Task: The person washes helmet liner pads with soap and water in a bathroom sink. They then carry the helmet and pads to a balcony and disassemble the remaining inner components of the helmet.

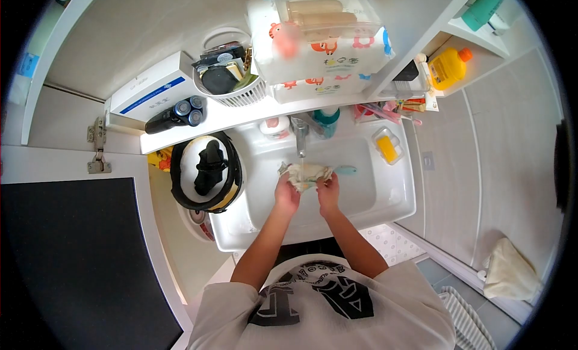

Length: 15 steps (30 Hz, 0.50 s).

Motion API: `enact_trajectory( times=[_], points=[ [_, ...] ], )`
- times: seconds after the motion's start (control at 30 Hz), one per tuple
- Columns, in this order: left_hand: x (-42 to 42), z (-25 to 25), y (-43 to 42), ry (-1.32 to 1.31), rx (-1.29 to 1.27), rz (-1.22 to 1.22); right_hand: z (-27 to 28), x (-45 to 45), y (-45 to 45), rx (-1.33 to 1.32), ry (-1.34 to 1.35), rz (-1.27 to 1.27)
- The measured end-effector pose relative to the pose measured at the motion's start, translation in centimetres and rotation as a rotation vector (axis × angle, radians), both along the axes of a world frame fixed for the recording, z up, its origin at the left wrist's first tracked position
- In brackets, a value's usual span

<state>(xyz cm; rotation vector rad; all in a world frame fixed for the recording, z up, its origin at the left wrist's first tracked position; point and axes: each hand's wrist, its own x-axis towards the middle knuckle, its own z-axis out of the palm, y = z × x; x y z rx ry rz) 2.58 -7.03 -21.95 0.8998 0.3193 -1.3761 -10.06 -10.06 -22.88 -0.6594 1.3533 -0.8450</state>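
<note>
A light, wet-looking cloth [308, 173] is bunched between my hands over the white sink [259, 205]. My left hand [288, 192] is closed on its left end, and my right hand [327, 190] grips its right end. Just above the cloth is the metal faucet [300, 139], with what looks like a thin stream of water coming down onto it. A small pale blue item [346, 170] lies in the basin to the right of the cloth. Parts of my fingers are hidden by the cloth.
Yellow soap [386, 149] in a clear dish sits on the sink's right side. Left of the basin stands a round container with a black rim [176, 172]. Above are a shelf with a shaver [174, 115], a basket [250, 96] and a tissue pack [325, 58].
</note>
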Motion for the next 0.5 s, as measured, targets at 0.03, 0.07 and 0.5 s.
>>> enact_trajectory(
  times=[0.03,0.07,0.5],
  points=[
    [0.0,0.4,-0.2,-0.031,0.019,-0.024,0.3,0.4,0.1,0.026,0.065,-0.028],
    [-0.2,0.9,-0.4,-0.061,0.037,-0.048,0.7,0.6,0.2,0.051,0.13,-0.057],
    [-1.3,2.0,0.2,-0.404,0.261,-0.279,0.8,-0.3,0.0,0.122,-0.117,0.275]
  ],
)
